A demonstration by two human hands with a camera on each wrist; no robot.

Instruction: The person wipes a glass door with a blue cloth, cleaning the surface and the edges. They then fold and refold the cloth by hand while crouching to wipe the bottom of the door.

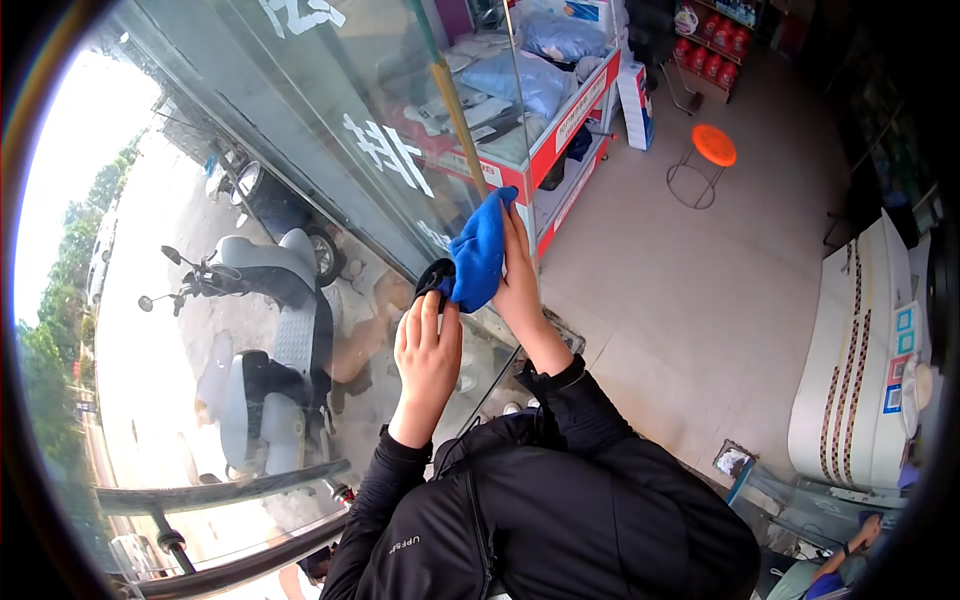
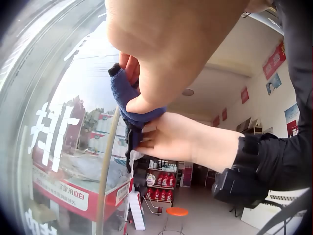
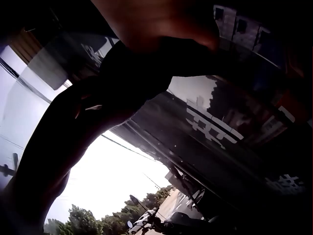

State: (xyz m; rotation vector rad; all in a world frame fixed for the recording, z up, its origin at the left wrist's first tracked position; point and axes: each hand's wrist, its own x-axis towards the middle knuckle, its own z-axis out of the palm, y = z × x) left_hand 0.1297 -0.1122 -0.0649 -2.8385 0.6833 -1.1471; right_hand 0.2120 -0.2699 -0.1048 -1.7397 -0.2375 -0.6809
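Observation:
A blue cloth [image 1: 480, 255] with a black part [image 1: 435, 280] is wrapped about the edge of a glass panel, at the lower end of its yellowish edge strip [image 1: 460, 125]. My left hand [image 1: 428, 345] grips the cloth's black end from the left. In the left wrist view, the thumb and fingers of my left hand [image 2: 161, 49] pinch the blue cloth [image 2: 124, 95]. Opposite it, my right hand [image 1: 518, 280] holds the cloth from the right, fingers pointing up along it. The right wrist view is very dark; the cloth cannot be made out there.
Past the glass at left stands a grey scooter [image 1: 290, 330] outdoors. Inside are a red-edged display shelf [image 1: 590, 100] with bagged goods, an orange stool [image 1: 714, 145] and a white counter [image 1: 850, 370]. Another person's arm [image 1: 860, 540] shows at the lower right.

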